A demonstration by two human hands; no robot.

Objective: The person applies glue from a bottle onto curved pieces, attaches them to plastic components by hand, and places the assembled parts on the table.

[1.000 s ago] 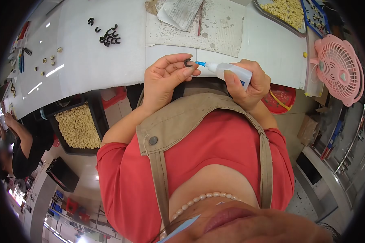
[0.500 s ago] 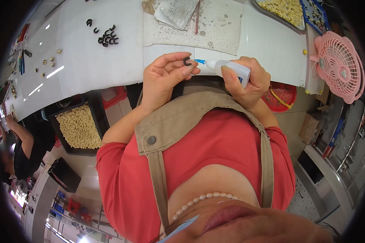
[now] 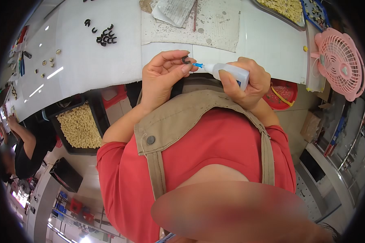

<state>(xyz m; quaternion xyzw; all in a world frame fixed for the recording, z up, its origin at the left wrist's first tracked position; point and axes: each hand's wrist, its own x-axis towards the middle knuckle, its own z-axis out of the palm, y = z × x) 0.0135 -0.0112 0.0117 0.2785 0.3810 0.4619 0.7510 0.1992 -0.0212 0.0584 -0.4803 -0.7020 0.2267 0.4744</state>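
Between its thumb and fingers, my left hand (image 3: 163, 75) pinches a small dark C-shaped piece (image 3: 185, 60), held up near the table's front edge. My right hand (image 3: 249, 83) is wrapped around a translucent white squeeze bottle (image 3: 233, 73) lying sideways in the grip. The bottle's blue nozzle tip (image 3: 198, 65) points left and sits right by the dark piece, close to the left fingertips. Farther off on the white table (image 3: 105, 65), a loose pile of similar dark curved pieces (image 3: 106, 37) lies to the left.
Stained cardboard (image 3: 215, 24) with papers (image 3: 176, 12) lies ahead. A tray of pale pieces (image 3: 284, 10) and a pink fan (image 3: 340, 65) are on the right. Below the table sit a black crate of pale pieces (image 3: 103, 117) and a red basin (image 3: 280, 95). Another person's arm (image 3: 24, 135) shows far left.
The bottle's nozzle has shifted slightly left and down beside the dark piece. Both hands keep their grips, and the whole view has moved a little.
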